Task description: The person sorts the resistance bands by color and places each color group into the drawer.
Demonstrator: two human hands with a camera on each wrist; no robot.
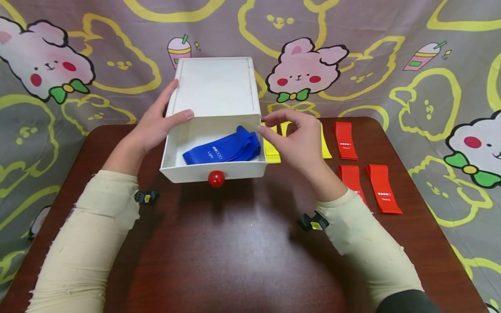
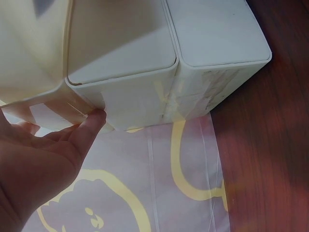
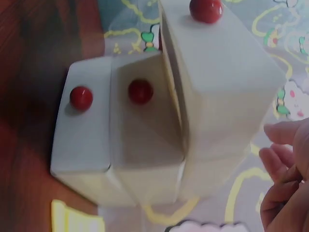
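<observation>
A white drawer cabinet stands at the far side of the table, its top drawer pulled out. Inside lie blue resistance bands, folded and marked "Light". On the cabinet's left side rests my left hand, its thumb over the top front corner and its fingers along the side wall. My right hand is by the drawer's right wall, fingers loosely bent and holding nothing. In the right wrist view, its fingertips appear just beside that wall; whether they touch it is unclear.
Red knobs mark the top drawer and two lower drawers. Yellow bands, partly behind the right hand, lie right of the cabinet. Red bands marked "Heavy" lie farther right. A patterned cloth hangs behind the table.
</observation>
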